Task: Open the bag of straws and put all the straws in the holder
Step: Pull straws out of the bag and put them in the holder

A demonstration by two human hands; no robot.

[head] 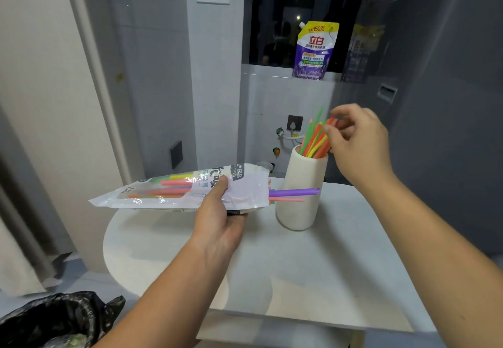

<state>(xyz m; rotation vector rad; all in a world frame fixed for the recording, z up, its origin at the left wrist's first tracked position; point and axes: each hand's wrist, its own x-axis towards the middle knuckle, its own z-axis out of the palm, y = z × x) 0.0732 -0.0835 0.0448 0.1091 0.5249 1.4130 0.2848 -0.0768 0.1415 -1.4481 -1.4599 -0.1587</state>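
Note:
My left hand [217, 211] grips a clear and white bag of straws [245, 184], held level above the table with its open mouth toward the right. A purple straw [295, 192] and a pink straw [288, 199] poke out of that mouth. Behind their tips a cream cylindrical holder [302, 192] stands upright on the white table [313, 266]. Several green, orange and yellow straws [315, 140] lean in the holder. My right hand [356, 140] hovers at the tops of these straws, fingertips pinched on them.
A purple and yellow detergent pouch [315, 51] stands on the ledge behind. To the right rises a dark grey appliance [449, 102]. A black rubbish bag [60, 320] sits at the lower left beside the table's rounded edge.

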